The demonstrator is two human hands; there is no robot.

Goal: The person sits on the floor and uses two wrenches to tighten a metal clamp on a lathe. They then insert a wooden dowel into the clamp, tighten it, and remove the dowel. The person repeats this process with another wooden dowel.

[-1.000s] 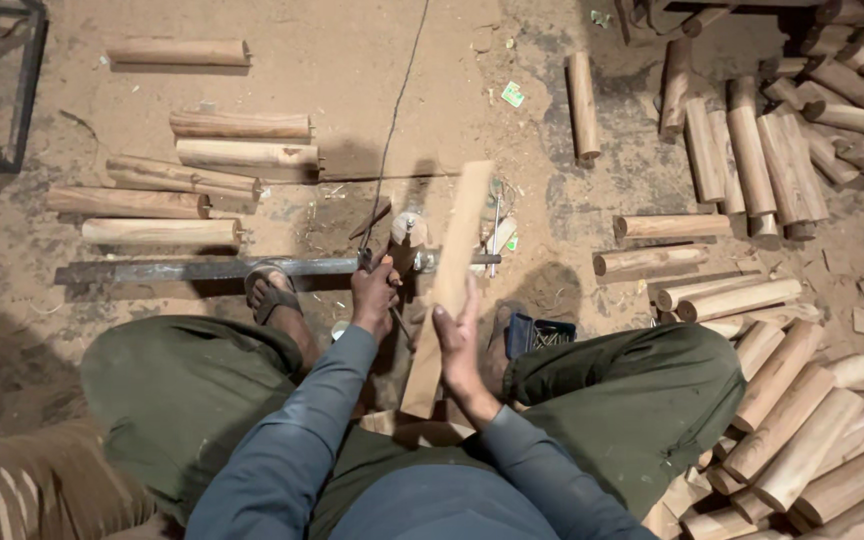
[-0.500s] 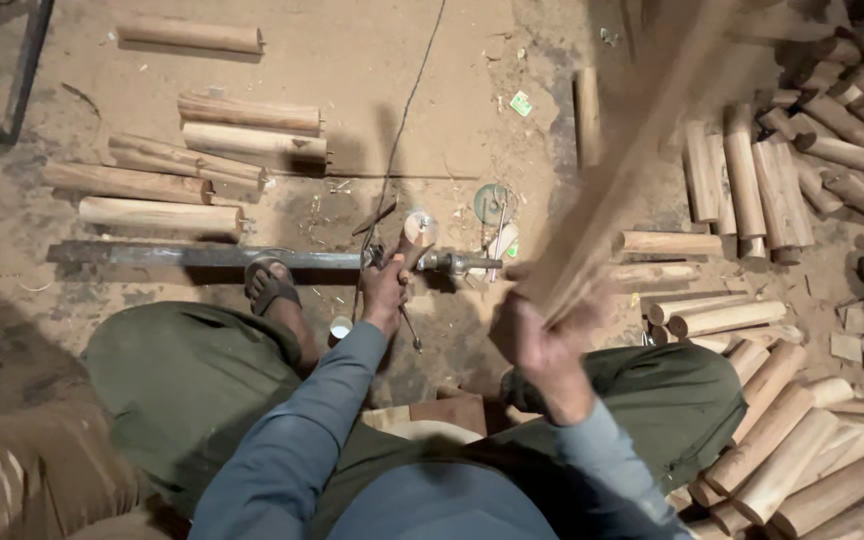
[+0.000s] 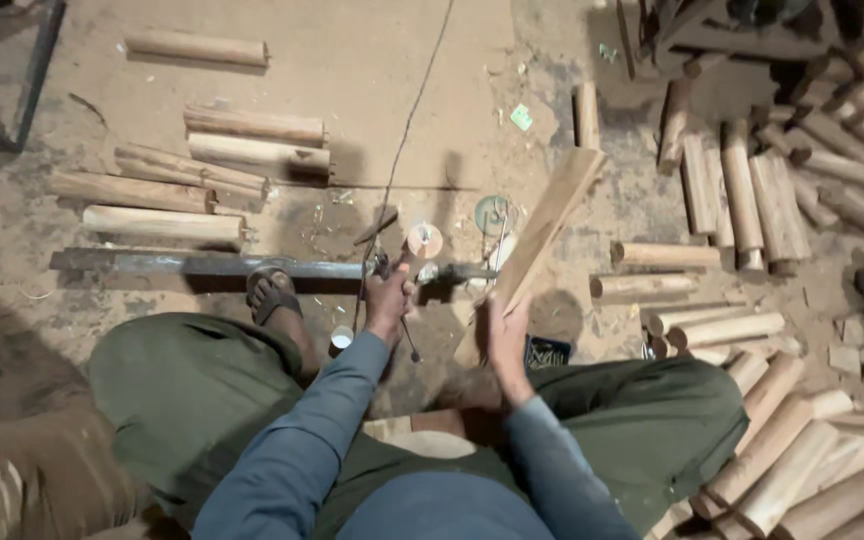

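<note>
Dirt floor (image 3: 382, 90) all round you, dusty, wood chips scattered. You sit cross-legged on it in green trousers (image 3: 182, 390), blue sleeves; your sandalled foot (image 3: 270, 292) lies just left of your left hand.

Big pile of rough wooden billets (image 3: 782, 470) to the right of your right hand, running from beside your knee up to the far right corner. Smaller group of billets (image 3: 212, 165) ahead and left of your left hand, lying crosswise, well apart from it. One single billet (image 3: 197, 48) further out past those.

Long metal bar (image 3: 192, 264) lies flat on the floor, running from far left up to your left hand. Thin cable (image 3: 407, 140) runs from your left hand straight away across the floor.

Flat wooden plank (image 3: 547, 228) in your right hand (image 3: 505, 335); fingers closed round its lower end, plank tilted up and away to the right, off the floor.

Your left hand (image 3: 388, 298) is closed on a small tool (image 3: 420, 242) with a round pale end, at the end of the bar; exact grip hard to tell. Small white cap (image 3: 341, 338) on the floor just below-left of that hand. Dark small box (image 3: 549, 352) just right of your right hand.
</note>
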